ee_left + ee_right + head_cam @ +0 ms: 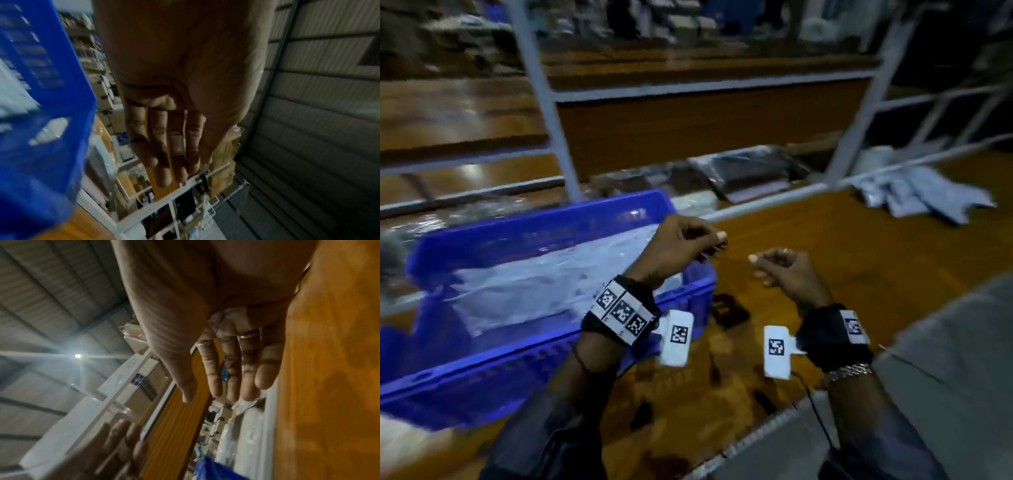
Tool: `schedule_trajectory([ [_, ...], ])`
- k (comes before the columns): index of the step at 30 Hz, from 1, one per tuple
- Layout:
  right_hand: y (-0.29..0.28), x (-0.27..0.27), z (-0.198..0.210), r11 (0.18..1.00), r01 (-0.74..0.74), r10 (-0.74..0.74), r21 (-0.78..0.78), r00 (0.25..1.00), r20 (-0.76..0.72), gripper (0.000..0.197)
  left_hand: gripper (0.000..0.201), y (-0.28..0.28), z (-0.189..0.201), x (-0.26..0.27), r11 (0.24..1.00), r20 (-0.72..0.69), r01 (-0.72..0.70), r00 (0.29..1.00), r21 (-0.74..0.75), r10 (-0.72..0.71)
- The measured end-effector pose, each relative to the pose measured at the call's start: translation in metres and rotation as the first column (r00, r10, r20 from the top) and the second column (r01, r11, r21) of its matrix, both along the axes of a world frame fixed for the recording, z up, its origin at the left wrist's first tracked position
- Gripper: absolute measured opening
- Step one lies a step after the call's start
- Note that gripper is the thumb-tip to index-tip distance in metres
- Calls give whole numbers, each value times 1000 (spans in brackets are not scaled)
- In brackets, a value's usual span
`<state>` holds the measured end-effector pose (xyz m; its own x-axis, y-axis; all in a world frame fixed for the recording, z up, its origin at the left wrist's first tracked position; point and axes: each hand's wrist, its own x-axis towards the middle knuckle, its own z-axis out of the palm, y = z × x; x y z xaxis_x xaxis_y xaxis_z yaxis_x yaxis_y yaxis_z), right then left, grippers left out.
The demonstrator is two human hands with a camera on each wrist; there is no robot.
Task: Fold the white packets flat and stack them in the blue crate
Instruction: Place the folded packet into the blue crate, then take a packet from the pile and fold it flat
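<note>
One blue crate [544, 236] is seen, two hands are seen beside it, and one heap of white packets [924, 197] is seen well right of the crate.

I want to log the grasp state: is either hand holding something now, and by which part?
Nothing is held. The left hand hovers beside the blue plastic crate, and the right hand hovers above the brown wooden table; both wrist views show empty palms and loose fingers.
</note>
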<state>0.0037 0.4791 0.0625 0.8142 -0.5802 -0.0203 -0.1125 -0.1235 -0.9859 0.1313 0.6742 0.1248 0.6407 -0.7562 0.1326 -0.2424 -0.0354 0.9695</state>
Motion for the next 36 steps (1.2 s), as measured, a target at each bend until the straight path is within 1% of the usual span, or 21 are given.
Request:
schedule_trajectory([
  [4,-21,-80,-21,985,172,-172,-16,982,-75,19,15,-63,-14,-38,995,39,77,996,-56,-75],
  [6,-34,-121,-28,967,253,-253,-14,962,-105,25,14,-92,-31,-63,992,63,124,990,-22,-123],
  [7,-40,-140,-32,954,299,-298,-11,949,-104,25,13,-106,-41,-74,988,84,152,985,1,-152],
  [9,-51,-175,-41,912,411,-411,-17,909,-64,19,12,-133,-60,-94,978,120,203,971,45,-208],
  [11,-61,-201,-51,865,502,-502,-6,864,-41,16,14,-161,-75,-111,971,137,214,964,106,-228],
  [15,-98,-240,-74,825,564,-563,37,825,-48,12,17,-231,-88,-139,965,74,181,977,190,-198],
  [18,-146,-266,-81,820,572,-571,18,819,-54,4,16,-286,-92,-163,966,25,176,983,191,-184],
  [21,-200,-287,-84,808,587,-587,48,809,-29,6,17,-340,-90,-183,961,0,154,987,231,-158],
  [23,-239,-293,-83,807,588,-587,63,809,-25,8,17,-371,-88,-191,962,-4,134,991,239,-137],
  [27,-309,-293,-77,773,625,-626,113,779,-31,6,18,-415,-79,-191,964,-3,94,995,250,-96],
  [30,-361,-276,-59,790,604,-608,101,794,5,9,19,-445,-69,-175,973,34,54,997,226,-63],
  [32,-397,-259,-51,801,595,-598,66,802,22,11,17,-467,-69,-160,970,44,33,998,240,-44],
  [36,-464,-224,-43,793,607,-609,52,792,45,10,12,-524,-77,-128,972,6,39,999,233,-42],
])
